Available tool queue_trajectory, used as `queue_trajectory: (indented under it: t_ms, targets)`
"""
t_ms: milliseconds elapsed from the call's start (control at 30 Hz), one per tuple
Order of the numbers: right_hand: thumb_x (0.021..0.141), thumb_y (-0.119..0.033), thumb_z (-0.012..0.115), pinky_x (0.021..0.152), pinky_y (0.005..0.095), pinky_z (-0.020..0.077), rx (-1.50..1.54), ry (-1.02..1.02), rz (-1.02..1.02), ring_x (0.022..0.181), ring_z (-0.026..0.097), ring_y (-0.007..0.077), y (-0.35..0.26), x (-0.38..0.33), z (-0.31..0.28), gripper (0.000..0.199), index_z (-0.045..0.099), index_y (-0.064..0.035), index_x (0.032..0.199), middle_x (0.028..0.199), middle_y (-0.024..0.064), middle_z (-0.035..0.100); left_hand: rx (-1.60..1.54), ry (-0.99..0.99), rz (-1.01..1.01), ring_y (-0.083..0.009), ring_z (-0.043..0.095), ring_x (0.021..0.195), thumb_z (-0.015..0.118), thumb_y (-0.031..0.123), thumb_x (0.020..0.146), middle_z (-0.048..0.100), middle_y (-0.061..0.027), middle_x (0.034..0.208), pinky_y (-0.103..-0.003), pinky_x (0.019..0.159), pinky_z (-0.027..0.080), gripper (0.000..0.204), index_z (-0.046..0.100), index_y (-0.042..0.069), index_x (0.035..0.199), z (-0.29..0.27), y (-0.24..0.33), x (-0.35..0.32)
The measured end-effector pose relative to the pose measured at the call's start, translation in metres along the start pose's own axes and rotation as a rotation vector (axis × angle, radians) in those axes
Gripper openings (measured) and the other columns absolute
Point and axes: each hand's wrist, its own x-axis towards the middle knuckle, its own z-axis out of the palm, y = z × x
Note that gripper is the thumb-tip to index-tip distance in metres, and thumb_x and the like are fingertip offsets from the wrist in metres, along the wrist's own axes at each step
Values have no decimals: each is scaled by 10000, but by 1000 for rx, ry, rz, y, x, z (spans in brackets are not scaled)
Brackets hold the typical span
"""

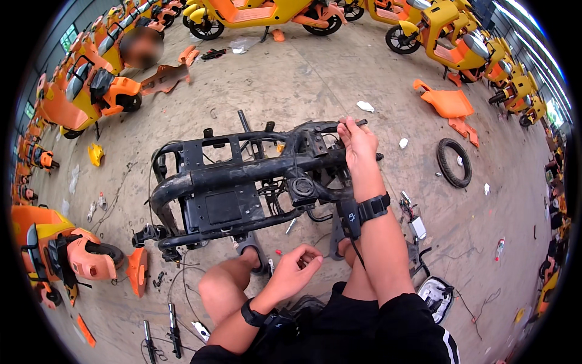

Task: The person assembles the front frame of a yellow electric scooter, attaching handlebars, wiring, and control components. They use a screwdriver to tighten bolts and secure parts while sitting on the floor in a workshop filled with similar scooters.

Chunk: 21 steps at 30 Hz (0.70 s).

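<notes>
A black scooter frame (pixel 230 176), stripped of its panels, lies across the floor just beyond my feet. My right hand (pixel 359 142) is at its right end, thumb and fingers closed around a short black rod (pixel 362 123) whose tip pokes out past the fingertips. Whether this rod belongs to the frame cannot be made out. Below the frame, above my knees, my left hand (pixel 295 267) hangs with its fingers curled in and touches no part of the frame. What it holds, if anything, is hidden by the fingers.
A black tyre (pixel 454 162) and an orange body panel (pixel 445 102) lie to the right. Nearer are a white box with wires (pixel 418 227) and a headlight-like shell (pixel 435 298). Two black shock absorbers (pixel 174 330) lie lower left. Yellow-orange scooters (pixel 267 15) stand all around.
</notes>
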Motion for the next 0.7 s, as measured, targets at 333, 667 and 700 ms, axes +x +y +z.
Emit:
queue_trajectory:
  t_ms: [333, 667, 700]
  targets:
    - [974, -120, 533, 493, 218, 468, -357, -161, 63, 618, 573, 102, -12, 21, 7, 162, 566, 36, 1005, 927, 149, 668, -109, 45, -31, -80, 602, 784, 633, 122, 918, 664, -34, 887, -226, 685, 467, 174, 601, 2, 1040, -15, -5, 6]
    - [862, -92, 549, 376, 267, 309, -1002, -407, 13, 471, 436, 93, -30, 51, 77, 152, 622, 31, 914, 805, 97, 689, -522, 132, -133, -109, 605, 756, 565, 111, 927, 667, -73, 906, -230, 625, 459, 243, 554, -26, 1127, -16, -2, 43]
    - [845, -89, 553, 375, 269, 305, -1077, -417, -20, 472, 440, 94, -30, 52, 82, 152, 626, 30, 907, 772, 87, 689, -543, 134, -154, -111, 606, 753, 565, 109, 926, 668, -74, 901, -230, 622, 459, 246, 553, -31, 1128, -16, -3, 44]
